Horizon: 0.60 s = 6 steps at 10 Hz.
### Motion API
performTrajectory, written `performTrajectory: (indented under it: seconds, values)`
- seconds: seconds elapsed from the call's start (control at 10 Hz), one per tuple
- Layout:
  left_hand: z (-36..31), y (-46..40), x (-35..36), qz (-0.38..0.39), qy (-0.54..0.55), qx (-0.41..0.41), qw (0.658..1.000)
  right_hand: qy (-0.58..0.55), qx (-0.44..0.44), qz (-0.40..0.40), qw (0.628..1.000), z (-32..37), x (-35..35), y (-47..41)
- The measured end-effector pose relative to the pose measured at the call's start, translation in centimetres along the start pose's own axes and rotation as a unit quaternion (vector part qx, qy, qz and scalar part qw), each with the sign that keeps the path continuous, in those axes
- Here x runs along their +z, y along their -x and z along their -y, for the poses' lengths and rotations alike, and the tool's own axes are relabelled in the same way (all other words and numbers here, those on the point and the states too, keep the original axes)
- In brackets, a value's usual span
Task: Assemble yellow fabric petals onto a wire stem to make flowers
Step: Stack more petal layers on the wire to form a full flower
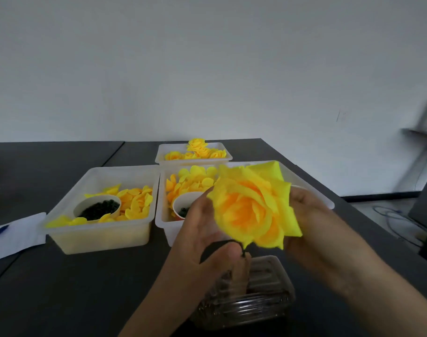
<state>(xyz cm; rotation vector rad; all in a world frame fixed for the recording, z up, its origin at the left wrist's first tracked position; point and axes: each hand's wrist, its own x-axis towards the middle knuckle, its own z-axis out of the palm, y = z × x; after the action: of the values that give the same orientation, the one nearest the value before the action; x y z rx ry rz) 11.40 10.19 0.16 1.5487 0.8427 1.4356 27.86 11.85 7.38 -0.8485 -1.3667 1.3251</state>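
Both hands hold the yellow flower [252,207] up over a dark grey table [61,276]: left hand [202,229] pinching under the bloom, right hand [312,222] curled round its outer petals. Three petal tubs [98,229] sit behind the flower, with a plain white wall [207,64] beyond them.

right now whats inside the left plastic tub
The left tub holds loose yellow petals and a white cup of small dark pieces. The cup and petals cover the tub's floor.

yellow flower [251,205] with orange centre, dark grey table [61,288], translucent white bins [103,237].
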Motion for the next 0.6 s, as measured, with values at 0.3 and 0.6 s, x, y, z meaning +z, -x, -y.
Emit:
performTrajectory:
  seconds: [0.3, 0.6]
  values:
    - [-1.4, 1.8, 1.1, 0.023, 0.138, -0.105, 0.984, -0.278, 0.201, 0.114, 0.932, -4.8, 0.3, 0.8]
    - [-1.6, 1.1, 2.8, -0.117, 0.259, -0.117, 0.952, -0.087, 0.045, -0.034, 0.995, -3.9, 0.2, 0.3]
